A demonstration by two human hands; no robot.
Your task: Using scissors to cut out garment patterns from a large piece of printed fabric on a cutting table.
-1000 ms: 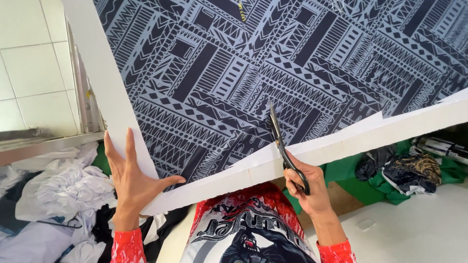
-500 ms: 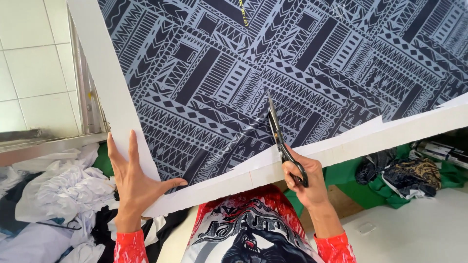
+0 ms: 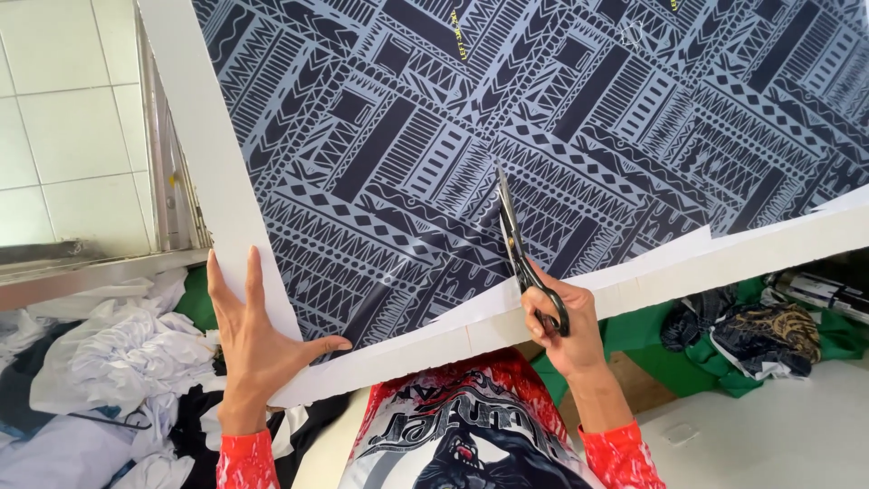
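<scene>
Right hand clamps black steel scissors, blades pointing twelve o'clock into dark geometric-print fabric; at nine o'clock, left hand lies spread, fingers apart, pressing the white table corner.

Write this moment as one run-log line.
left hand: flat on table corner | right hand: holds scissors, blades in patterned fabric

Bright, even daylight — soft shadows, sharp focus, slight wide-angle stretch.
</scene>
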